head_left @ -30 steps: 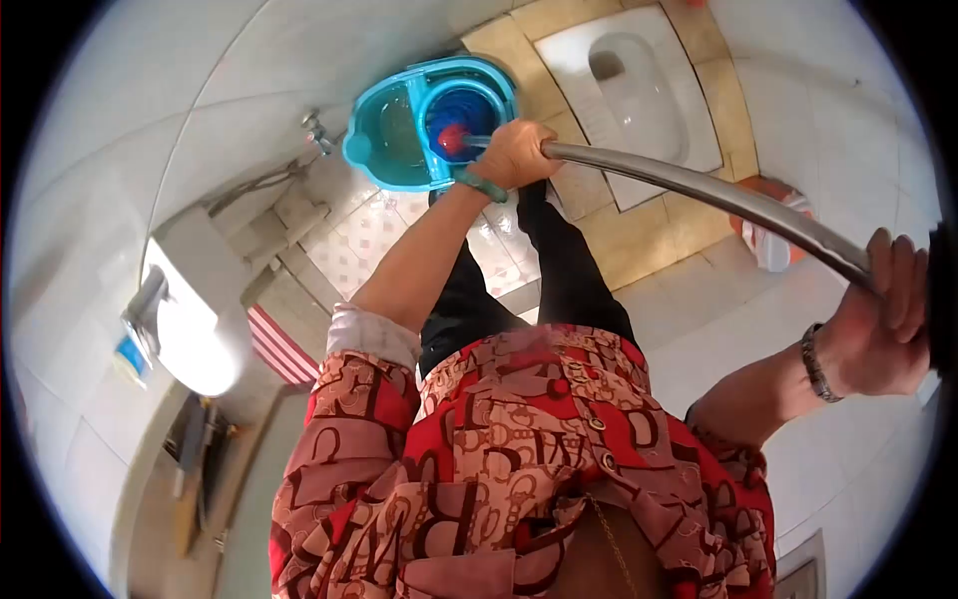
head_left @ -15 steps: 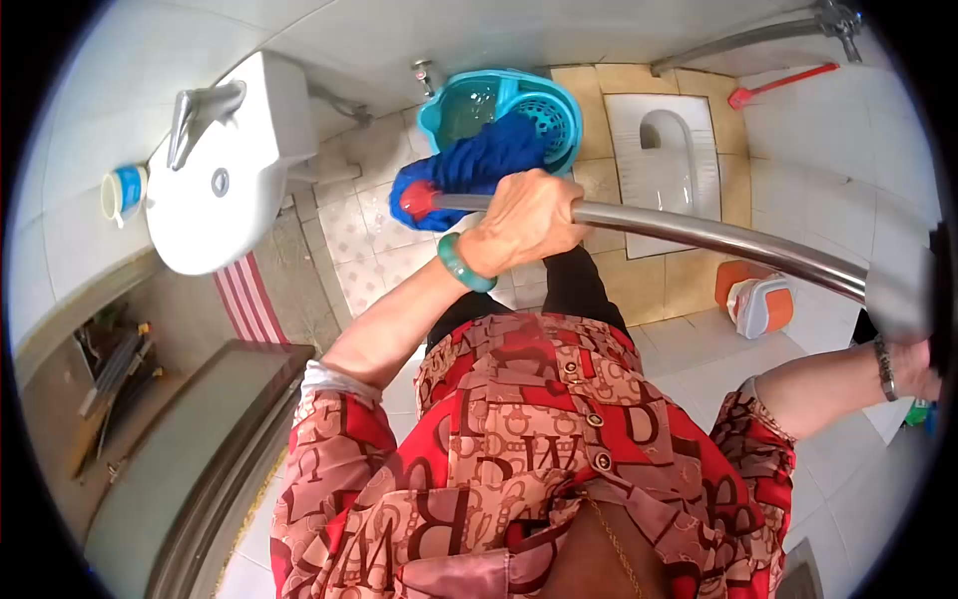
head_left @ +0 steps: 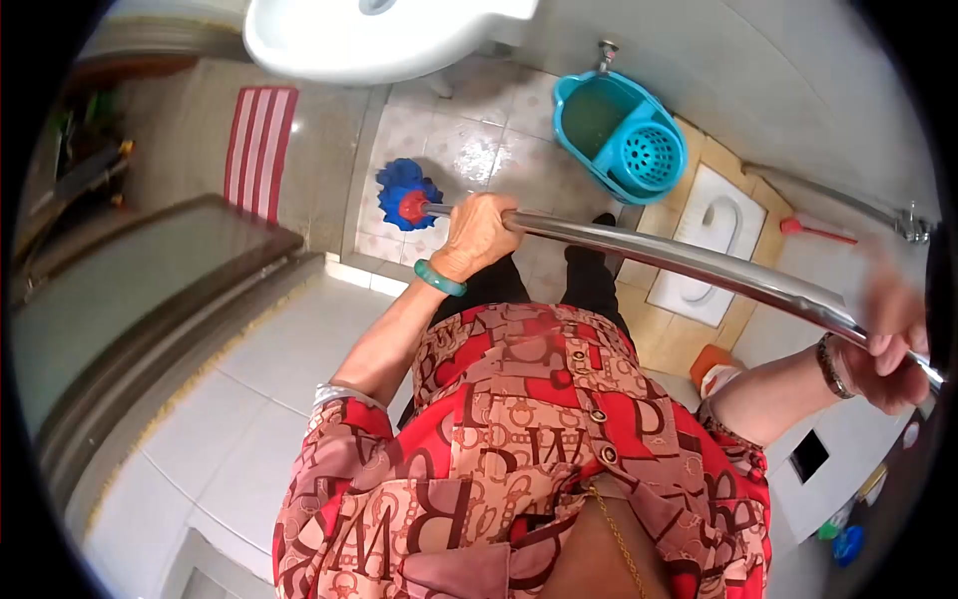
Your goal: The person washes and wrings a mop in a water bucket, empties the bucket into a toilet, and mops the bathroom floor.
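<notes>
My left hand [head_left: 479, 236], with a green bangle at its wrist, is wrapped round the lower part of a metal mop pole [head_left: 669, 255]. The blue mop head [head_left: 407, 190] with its red hub rests on the patterned tile floor, left of that hand. At the far right, my right hand [head_left: 888, 344] is round the upper end of the pole, its fingers partly blurred. A turquoise bucket [head_left: 599, 160] stands beyond, holding murky water on one side and a perforated wringer basket [head_left: 651, 157] on the other.
A white sink [head_left: 359, 45] is at the top left. The squat toilet [head_left: 709, 245] lies right of the bucket, near a red brush [head_left: 823, 232]. A striped mat [head_left: 261, 150] and a raised door track [head_left: 190, 384] are on the left.
The mop head has come out of the bucket's basket, moved left and gone down to the floor. The view has turned left, and the bucket now appears further right.
</notes>
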`<control>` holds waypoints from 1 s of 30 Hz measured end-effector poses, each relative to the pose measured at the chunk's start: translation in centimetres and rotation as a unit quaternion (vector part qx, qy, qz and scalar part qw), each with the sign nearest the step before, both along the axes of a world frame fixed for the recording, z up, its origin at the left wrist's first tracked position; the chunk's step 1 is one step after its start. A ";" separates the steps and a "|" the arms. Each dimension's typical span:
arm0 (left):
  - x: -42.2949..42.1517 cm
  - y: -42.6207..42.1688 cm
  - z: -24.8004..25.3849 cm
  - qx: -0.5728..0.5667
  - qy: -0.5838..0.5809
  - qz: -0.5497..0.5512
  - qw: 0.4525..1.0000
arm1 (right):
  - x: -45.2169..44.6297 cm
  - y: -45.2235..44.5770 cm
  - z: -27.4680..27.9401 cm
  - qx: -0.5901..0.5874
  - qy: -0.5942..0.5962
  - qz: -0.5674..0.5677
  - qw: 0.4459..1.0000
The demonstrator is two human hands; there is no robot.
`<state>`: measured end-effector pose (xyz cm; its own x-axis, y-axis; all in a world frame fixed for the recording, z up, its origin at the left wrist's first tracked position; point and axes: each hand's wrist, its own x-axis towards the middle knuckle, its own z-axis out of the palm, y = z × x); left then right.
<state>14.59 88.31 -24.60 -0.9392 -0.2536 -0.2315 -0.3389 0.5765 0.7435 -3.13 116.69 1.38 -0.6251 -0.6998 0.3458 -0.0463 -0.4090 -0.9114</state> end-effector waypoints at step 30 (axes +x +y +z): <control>7.5 -13.2 -5.2 -0.052 0.187 0.379 0.905 | 9.1 -33.7 -8.5 0.109 0.006 0.261 0.959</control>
<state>22.04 75.09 -29.84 -0.4943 -0.8597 0.1290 -0.4014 0.3573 0.8433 6.00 83.00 -7.16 -0.1671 -0.9727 0.1611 0.1024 -0.1796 -0.9784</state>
